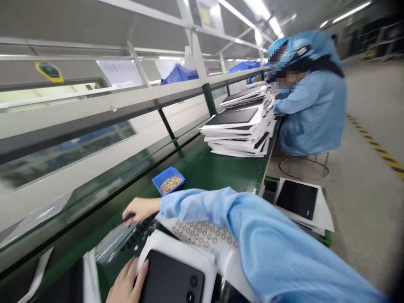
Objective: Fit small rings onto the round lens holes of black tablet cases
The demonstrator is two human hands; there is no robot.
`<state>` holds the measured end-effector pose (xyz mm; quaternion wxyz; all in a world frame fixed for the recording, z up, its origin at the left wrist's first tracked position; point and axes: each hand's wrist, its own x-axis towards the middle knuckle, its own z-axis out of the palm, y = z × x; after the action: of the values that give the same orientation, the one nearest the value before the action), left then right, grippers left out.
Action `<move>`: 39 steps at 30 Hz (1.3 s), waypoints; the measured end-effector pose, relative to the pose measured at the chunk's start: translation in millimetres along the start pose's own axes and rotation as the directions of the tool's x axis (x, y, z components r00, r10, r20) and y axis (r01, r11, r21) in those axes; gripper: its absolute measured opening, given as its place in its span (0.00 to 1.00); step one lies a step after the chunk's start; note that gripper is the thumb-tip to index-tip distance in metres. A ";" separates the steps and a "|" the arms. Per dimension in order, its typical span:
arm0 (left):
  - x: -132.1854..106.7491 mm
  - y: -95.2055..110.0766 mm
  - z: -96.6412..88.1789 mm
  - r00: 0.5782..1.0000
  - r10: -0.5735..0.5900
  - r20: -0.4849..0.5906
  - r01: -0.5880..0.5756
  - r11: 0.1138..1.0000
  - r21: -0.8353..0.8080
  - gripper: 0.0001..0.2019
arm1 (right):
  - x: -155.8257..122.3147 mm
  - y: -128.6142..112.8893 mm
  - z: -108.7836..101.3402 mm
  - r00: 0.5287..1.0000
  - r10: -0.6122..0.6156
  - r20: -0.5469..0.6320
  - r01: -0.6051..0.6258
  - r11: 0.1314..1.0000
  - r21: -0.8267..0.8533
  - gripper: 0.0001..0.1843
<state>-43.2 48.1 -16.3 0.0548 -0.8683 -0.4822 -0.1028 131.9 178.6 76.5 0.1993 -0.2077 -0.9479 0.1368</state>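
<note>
On the green bench (202, 172), a black panel (172, 277) lies over white paper (166, 243), with the left hand (126, 282) at its nine o'clock, thumb on its edge, though whether that hand grips I cannot tell. Toward eleven o'clock, the right hand (142, 208) has its fingertips pinched on a small dark piece (128, 216). Blue tray (157, 184) sits at twelve, with ring-dotted sheet (202, 233), paper stack (240, 139) and seated co-worker (312, 113) successively farther toward one.

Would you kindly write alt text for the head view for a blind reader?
A left hand touches the edge of a black panel with two camera circles, on white sheets, while the right hand reaches over clear plastic film. On the green workbench are a sheet of rings and a blue tray; beyond, a co-worker sits beside stacked panels.
</note>
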 end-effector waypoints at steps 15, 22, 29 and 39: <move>1.3 28.1 -6.3 0.956 -0.274 0.104 0.285 0.952 -0.115 0.20 | -177.2 -77.7 33.1 0.841 0.473 0.263 -0.527 0.609 0.593 0.08; 0.0 24.1 -2.8 0.949 -0.267 0.166 0.287 0.951 -0.112 0.27 | -179.3 -84.6 30.1 0.825 0.509 0.245 -0.557 0.661 0.504 0.06; -0.4 22.2 0.3 0.949 -0.275 0.155 0.295 0.948 -0.121 0.28 | -178.4 -89.7 31.2 0.821 0.538 0.190 -0.565 0.721 0.401 0.06; -11.8 -13.7 43.3 0.988 -0.117 -0.096 0.103 0.985 -0.140 0.21 | -179.5 -93.7 35.9 0.869 0.484 0.102 -0.492 0.822 0.286 0.02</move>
<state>-55.4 54.0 -61.3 0.0154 -0.8354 -0.5180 -0.1830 234.3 9.7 19.2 0.1752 -0.4084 -0.8332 0.3291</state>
